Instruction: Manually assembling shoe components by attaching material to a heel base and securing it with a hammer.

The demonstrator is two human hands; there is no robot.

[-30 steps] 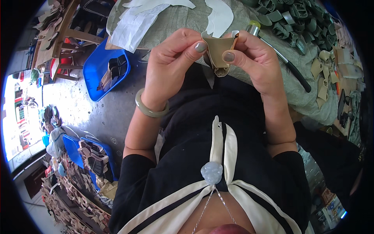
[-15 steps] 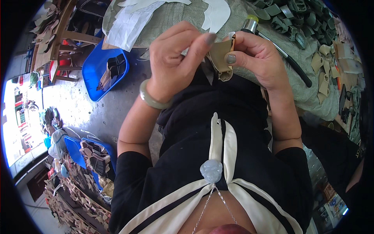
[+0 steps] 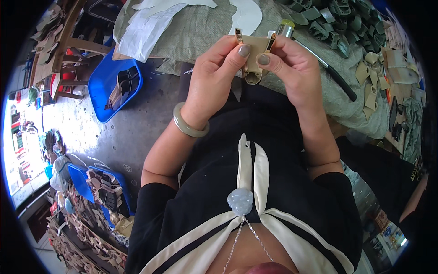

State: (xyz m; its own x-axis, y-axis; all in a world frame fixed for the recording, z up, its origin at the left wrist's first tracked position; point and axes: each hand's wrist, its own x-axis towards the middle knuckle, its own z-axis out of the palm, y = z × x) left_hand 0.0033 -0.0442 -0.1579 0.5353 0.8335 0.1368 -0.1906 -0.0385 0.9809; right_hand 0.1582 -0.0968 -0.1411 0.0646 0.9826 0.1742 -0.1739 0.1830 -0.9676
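Observation:
Between my two hands, over the near edge of a cloth-covered table, is a beige piece shaped like a shoe heel. Its hollow narrow end points toward me, and shiny gold-coloured edges show at both upper sides. My left hand pinches its left side between thumb and fingers. On the opposite side my right hand grips it the same way, thumb on the front face. Both fingertips partly cover the piece. Just beyond my right hand lies a hammer with a silver head, a yellowish face and a black grip.
Dark green heel-shaped pieces are heaped at the far right. Several beige pieces lie at the table's right side. White sheets rest at the far left. A blue bin stands on the floor at left; a person's dark sleeve shows at right.
My left hand has come onto the left side of the beige heel-shaped piece. The piece has turned to face me more squarely, and my right hand has shifted slightly left.

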